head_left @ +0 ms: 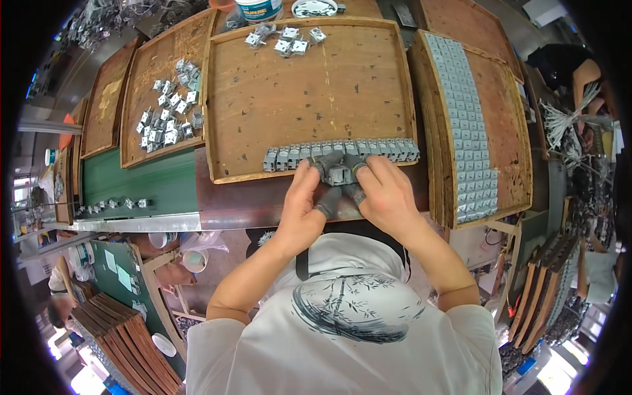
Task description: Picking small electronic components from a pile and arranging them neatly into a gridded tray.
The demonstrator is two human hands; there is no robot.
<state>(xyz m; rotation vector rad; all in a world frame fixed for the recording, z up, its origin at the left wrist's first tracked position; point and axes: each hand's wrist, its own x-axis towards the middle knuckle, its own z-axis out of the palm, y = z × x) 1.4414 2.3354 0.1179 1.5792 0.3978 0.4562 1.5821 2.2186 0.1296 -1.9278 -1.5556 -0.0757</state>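
Note:
My left hand and my right hand meet at the near edge of a wooden tray. Dark coverings wrap the fingertips of both. Pinched between them is a small silver-grey metal block, partly hidden by the fingers; its exact kind does not show. Just beyond, a row of similar metal blocks stands side by side along the tray's near side. A loose cluster of such blocks lies at the tray's far side.
To the left, another wooden tray bears a heap of blocks, beside a green work surface holding several small parts. Stacked trays on the right carry ordered rows of grey blocks. A white-and-blue bucket stands at the back. Other people work at both sides.

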